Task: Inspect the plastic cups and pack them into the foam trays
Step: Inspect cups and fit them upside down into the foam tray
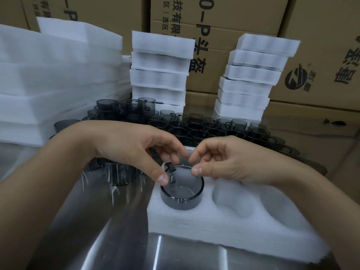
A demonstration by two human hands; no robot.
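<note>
Cardbd boxes [224, 61] behind steel tbl [87, 230].

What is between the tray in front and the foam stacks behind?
Rows of dark cups, from tray to stacks, in the head view.

One white foam tray [214, 227] shows three round pockets [229, 199], and a single smoky grey clear plastic cup [182, 193] sits in one. Two hands meet at it: left hand [126, 145], right hand [233, 160]. Behind stand dozens of loose grey cups [194, 129] (too overlapped for an exact count), two narrow stacks of foam trays [159, 75], one broad foam pile [48, 78] and at least four brown cardboard boxes [224, 16].
</note>
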